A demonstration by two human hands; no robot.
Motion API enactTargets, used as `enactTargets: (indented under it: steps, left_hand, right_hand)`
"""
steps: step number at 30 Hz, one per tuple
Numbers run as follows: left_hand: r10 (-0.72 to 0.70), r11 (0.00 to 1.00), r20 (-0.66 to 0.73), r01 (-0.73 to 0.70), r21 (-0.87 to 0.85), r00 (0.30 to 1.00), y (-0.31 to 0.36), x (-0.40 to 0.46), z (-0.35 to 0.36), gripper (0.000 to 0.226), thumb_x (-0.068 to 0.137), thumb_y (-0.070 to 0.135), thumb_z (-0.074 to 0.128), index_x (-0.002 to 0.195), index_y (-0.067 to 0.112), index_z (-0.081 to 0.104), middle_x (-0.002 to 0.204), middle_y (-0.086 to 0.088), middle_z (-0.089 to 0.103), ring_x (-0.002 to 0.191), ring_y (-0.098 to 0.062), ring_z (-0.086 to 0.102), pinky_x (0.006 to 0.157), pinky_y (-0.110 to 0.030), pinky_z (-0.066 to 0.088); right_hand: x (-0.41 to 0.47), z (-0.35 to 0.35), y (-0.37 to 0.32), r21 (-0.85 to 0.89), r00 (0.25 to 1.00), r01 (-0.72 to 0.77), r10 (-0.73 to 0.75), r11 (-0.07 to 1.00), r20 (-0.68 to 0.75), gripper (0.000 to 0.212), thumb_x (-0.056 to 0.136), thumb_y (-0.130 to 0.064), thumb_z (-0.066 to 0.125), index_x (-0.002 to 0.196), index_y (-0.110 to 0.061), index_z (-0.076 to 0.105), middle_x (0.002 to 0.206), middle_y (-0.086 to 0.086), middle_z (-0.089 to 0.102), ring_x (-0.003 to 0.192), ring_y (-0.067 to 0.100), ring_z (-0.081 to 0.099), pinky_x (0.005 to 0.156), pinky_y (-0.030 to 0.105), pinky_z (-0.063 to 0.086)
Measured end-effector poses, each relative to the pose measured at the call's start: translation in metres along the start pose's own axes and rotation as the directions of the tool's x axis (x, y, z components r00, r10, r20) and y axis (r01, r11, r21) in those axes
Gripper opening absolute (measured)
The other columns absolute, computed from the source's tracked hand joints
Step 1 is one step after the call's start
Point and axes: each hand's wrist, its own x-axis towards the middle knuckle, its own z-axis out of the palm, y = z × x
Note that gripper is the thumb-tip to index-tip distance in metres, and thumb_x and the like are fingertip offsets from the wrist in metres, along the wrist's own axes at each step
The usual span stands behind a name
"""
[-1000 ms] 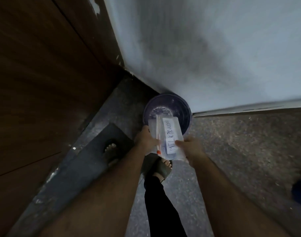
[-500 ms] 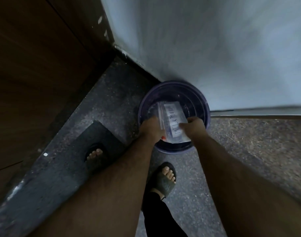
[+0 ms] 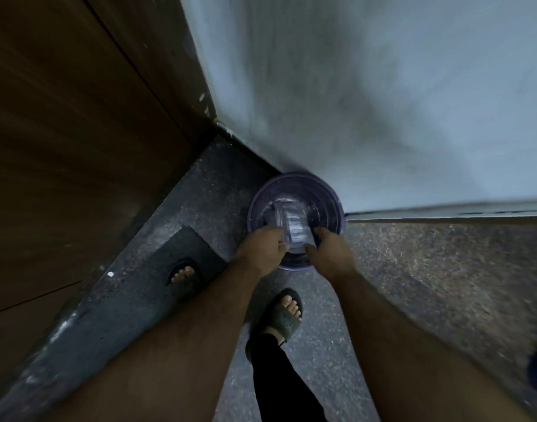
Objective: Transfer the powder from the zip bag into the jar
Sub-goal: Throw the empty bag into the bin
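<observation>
Both hands lower w/ zip bag (image 3: 292, 227) | over bin (image 3: 328, 193) (blurred)

Both hands (image 3: 294, 249) hold the zip bag (image 3: 293, 227) over a purple bin (image 3: 328, 196).
</observation>
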Motion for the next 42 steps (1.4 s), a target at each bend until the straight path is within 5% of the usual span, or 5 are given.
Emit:
enactTargets:
  steps: [6,9,23,34,42]
  left_hand:
    - [0.053,0.977,-0.001,-0.051,0.207,0.999,0.052,-0.125,-0.095,0.072,0.099,0.045,0.054,0.159,0.017,0.025,0.167,-0.010,0.020,0.154,-0.026,0.018,0.122,-0.039,0.020]
    - [0.075,0.964,-0.043,-0.061,0.261,0.996,0.074,-0.183,-0.138,0.078,0.097,0.054,0.052,0.159,0.018,0.022,0.168,-0.010,0.018,0.155,-0.027,0.013,0.124,-0.045,0.019]
    - [0.133,0.939,-0.365,0.000,0.343,0.921,0.113,-0.355,-0.233,0.091,0.091,0.069,0.047,0.161,0.025,0.011,0.170,-0.005,0.008,0.157,-0.021,0.002,0.126,-0.048,0.009]
    - [0.129,0.955,-0.682,0.095,0.282,0.720,-0.003,-0.479,-0.319,0.086,0.091,0.066,0.052,0.160,0.027,0.019,0.169,-0.004,0.014,0.156,-0.019,0.007,0.127,-0.043,0.010]
    - [-0.045,0.969,-0.802,0.221,0.109,0.596,-0.147,-0.590,-0.374,0.091,0.088,0.067,0.055,0.160,0.025,0.020,0.169,-0.004,0.016,0.156,-0.019,0.009,0.126,-0.042,0.010]
  right_hand:
    - [-0.104,-0.099,-0.055,-0.143,0.983,0.181,-0.184,0.973,-0.011,0.062,0.097,-0.046,0.057,0.146,-0.009,0.050,0.150,0.021,0.047,0.139,0.039,0.041,0.112,0.044,0.036]
    - [-0.162,-0.149,-0.078,-0.166,0.970,0.227,-0.239,0.960,-0.054,0.073,0.091,-0.061,0.048,0.145,-0.012,0.051,0.151,0.021,0.047,0.139,0.039,0.040,0.111,0.046,0.038]
    - [-0.300,-0.261,-0.170,-0.381,0.829,0.478,-0.550,0.791,-0.101,0.079,0.091,-0.072,0.044,0.150,-0.018,0.041,0.156,0.014,0.037,0.143,0.035,0.033,0.113,0.048,0.036]
    - [-0.375,-0.239,-0.348,-0.467,0.596,0.676,-0.795,0.570,-0.107,0.086,0.090,-0.071,0.049,0.158,-0.021,0.030,0.167,0.010,0.022,0.155,0.029,0.015,0.122,0.048,0.023]
    - [-0.446,-0.148,-0.506,-0.463,0.436,0.793,-0.900,0.396,-0.022,0.085,0.089,-0.065,0.058,0.157,-0.020,0.032,0.166,0.007,0.026,0.155,0.027,0.015,0.118,0.049,0.029]
